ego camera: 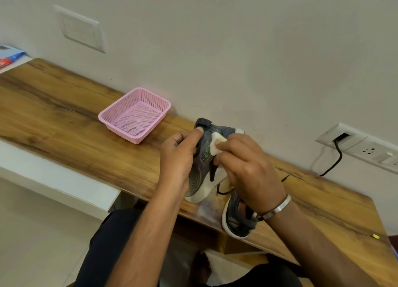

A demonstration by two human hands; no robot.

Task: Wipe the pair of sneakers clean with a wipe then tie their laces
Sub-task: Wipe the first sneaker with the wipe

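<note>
A grey sneaker [204, 157] with a white sole stands tilted on its side at the middle of the wooden desk [64, 123]. My left hand [181, 155] grips it from the left, thumb near the heel tab. My right hand [247, 166] pinches a white wipe [217, 145] and presses it against the sneaker's side. The second sneaker [234, 220] lies near the desk's front edge, partly hidden under my right wrist. A loose black lace [224, 192] trails between the two shoes.
An empty pink mesh basket [134, 115] sits at the back left of the shoes, near the wall. A wall socket [361, 149] with a black cable is at the right. A small yellow item [375, 236] lies on the desk's right end. My legs are below the desk.
</note>
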